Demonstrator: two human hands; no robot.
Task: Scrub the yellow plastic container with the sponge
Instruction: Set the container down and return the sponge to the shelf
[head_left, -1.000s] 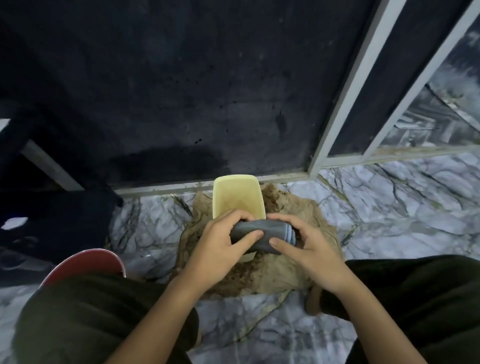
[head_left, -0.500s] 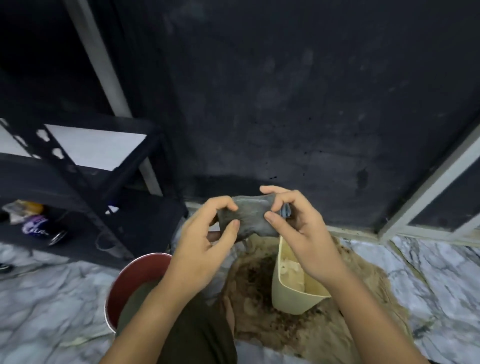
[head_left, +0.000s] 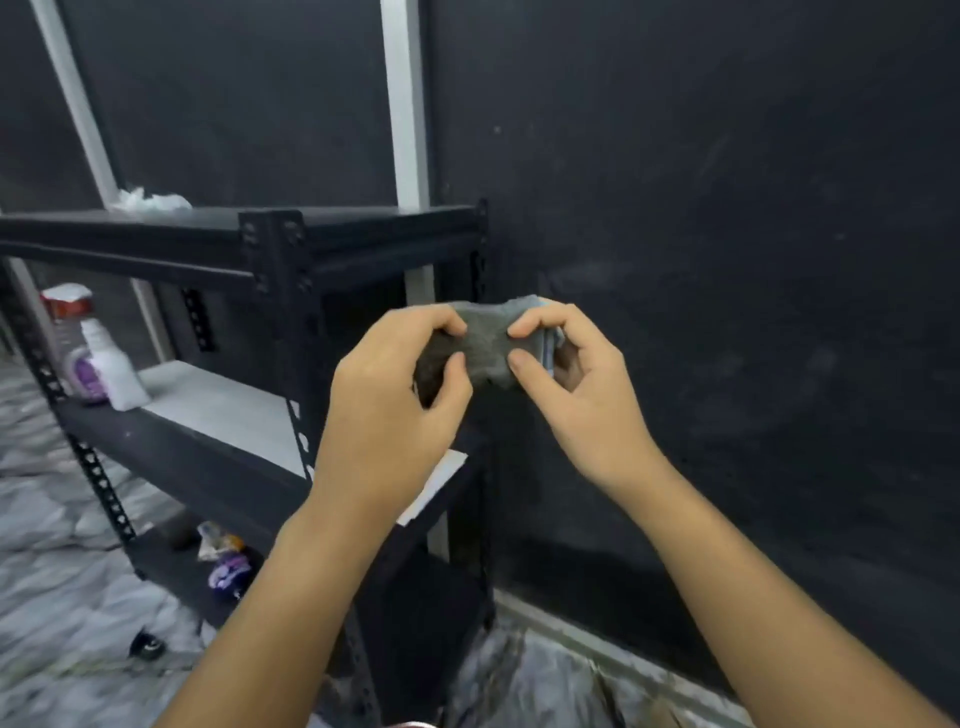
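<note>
A dark wall fills the background, and against it on the left stands a black metal shelf rack, set on a marbled grey floor. A white bottle sits on the middle shelf, with small packets on the bottom one. Up front, both arms reach in at chest height. The left hand and the right hand hold the grey sponge between them, each pinching one end with thumb and fingers curled tight, squashing it in the middle. The yellow container is out of view here.
</note>
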